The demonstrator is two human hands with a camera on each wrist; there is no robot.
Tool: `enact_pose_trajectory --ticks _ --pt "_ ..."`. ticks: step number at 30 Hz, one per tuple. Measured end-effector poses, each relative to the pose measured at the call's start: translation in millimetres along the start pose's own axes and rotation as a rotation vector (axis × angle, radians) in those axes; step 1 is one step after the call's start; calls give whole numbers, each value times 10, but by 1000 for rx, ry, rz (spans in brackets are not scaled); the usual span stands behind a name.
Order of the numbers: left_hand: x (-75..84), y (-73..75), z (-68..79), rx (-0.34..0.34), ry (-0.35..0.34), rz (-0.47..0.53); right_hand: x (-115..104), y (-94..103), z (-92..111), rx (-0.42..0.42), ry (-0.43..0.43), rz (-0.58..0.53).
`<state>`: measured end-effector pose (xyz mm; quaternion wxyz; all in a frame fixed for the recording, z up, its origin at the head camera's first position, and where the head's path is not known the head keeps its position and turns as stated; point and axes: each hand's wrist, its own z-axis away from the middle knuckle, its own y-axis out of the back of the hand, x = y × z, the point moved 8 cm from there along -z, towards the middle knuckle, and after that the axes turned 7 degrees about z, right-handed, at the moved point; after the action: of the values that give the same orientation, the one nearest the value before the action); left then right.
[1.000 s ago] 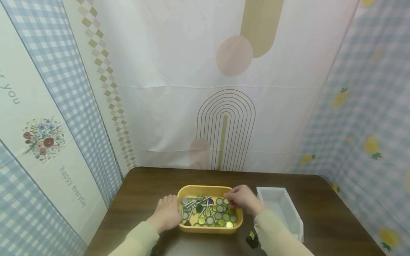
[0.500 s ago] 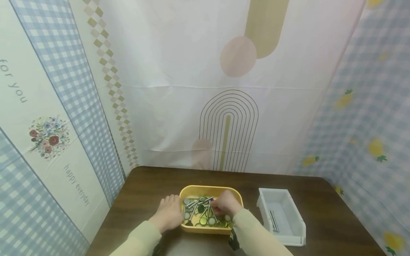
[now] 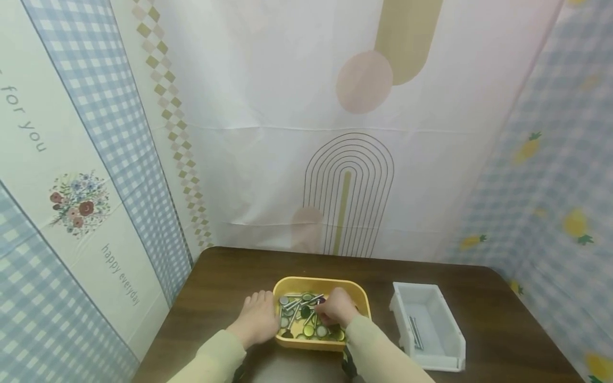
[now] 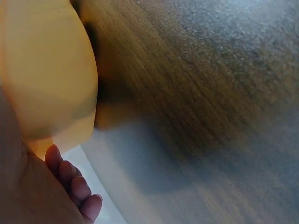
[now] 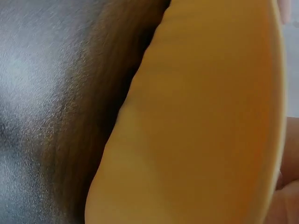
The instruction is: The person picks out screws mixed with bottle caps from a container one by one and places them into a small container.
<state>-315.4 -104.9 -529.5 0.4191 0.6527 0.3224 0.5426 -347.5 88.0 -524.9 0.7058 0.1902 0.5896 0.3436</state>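
Note:
A yellow tray [image 3: 316, 344] stands on the table, holding silver bolts [image 3: 294, 317] mixed with round bottle caps [image 3: 308, 331]. Against its left end rests my left hand [image 3: 258, 318], fingers extended along the outer wall; in the left wrist view the fingertips [image 4: 80, 187] show beyond the tray wall. My right hand [image 3: 339, 307] reaches into the tray's right half, its fingers bent down among the bolts and caps. What lies between those fingertips is hidden; in the right wrist view the tray wall [image 5: 196, 112] covers most of the hand.
To the right of the tray stands a white bin [image 3: 452, 325] with a few bolts [image 3: 415, 332] lying in it. Both stand on a dark wooden table [image 3: 230, 268]. Patterned cloth [image 3: 249, 175] hangs behind and on both sides.
My right hand has moved left and down from the tray's right rim into the tray. Bolts in the white bin, earlier hidden by the sleeve, now show. The left hand stays put.

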Motion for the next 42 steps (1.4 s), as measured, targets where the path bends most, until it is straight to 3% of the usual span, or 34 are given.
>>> enact_pose_trajectory --ticks 10,20,26,35,42 --pt "22 -18 -15 14 4 2 -16 20 31 100 14 102" --pt "27 -33 -38 35 -7 -1 -14 11 3 148 -29 205" --pt "24 -16 -34 38 -4 -10 -96 35 50 186 0 271" --pt "8 10 5 16 21 12 -123 -29 44 214 18 282" --pt "17 26 18 10 13 19 -38 -49 25 155 -25 212"
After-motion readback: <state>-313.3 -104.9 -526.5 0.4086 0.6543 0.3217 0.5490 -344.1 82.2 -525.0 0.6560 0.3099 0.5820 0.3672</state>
